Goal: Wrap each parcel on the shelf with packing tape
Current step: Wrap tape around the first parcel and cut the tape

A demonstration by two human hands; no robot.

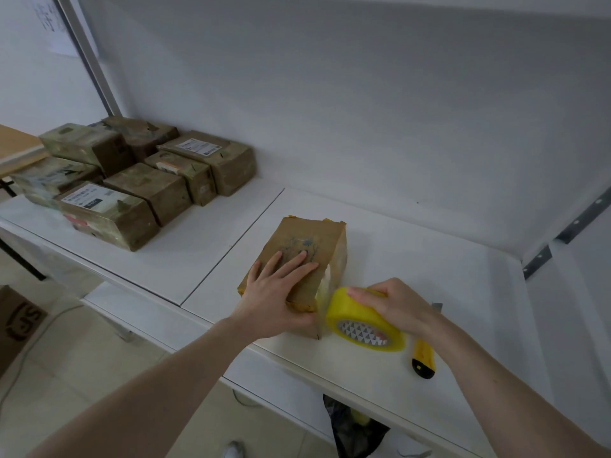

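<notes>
The parcel (299, 259) stands on the shelf (413, 259), well to the right of the stacked parcels (139, 180). It is pressed down by the left hand (274, 292), fingers flat on top. The tape roll (362, 320), just right of the parcel, is gripped by the right hand (395, 305). The tape should be kept tight and the parcel held firmly while the roll is led around it.

White wall (330, 94) fills upper frame. Pale tiled floor (82, 352) lower left. Wooden tabletop (16, 145) at left edge; lighting dim, even.
</notes>
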